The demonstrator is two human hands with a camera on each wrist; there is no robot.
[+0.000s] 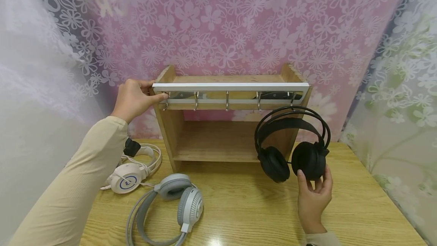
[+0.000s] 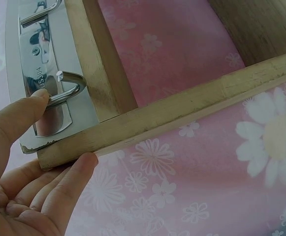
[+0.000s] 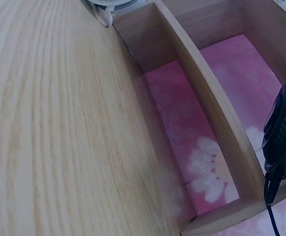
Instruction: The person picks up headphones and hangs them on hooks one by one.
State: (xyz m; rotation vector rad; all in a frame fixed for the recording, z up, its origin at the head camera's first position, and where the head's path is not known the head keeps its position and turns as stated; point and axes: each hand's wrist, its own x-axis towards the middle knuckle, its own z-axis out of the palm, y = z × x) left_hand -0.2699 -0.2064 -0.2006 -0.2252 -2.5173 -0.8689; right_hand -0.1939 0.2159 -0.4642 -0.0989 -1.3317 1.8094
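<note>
A wooden shelf (image 1: 170,136) has a white-edged hook rail (image 1: 232,85) across its upper front, with several metal hooks. My left hand (image 1: 134,96) grips the shelf's left end. In the left wrist view its thumb presses beside the end hook (image 2: 74,91), and the fingers lie against the outer side of the wooden side panel (image 2: 118,132). Black over-ear headphones (image 1: 311,158) hang upright before the shelf's right side, their band overlapping the rightmost hook (image 1: 292,98). My right hand (image 1: 314,200) holds one ear cup from below. At the right wrist view's edge, an ear cup (image 3: 283,132) shows.
Grey-white headphones (image 1: 191,204) lie on the wooden table (image 1: 246,208) at front left. Behind them, white headphones (image 1: 126,177) with a bundled cable rest partly behind my left sleeve (image 1: 78,181). A pink floral curtain (image 1: 218,22) hangs close behind the shelf.
</note>
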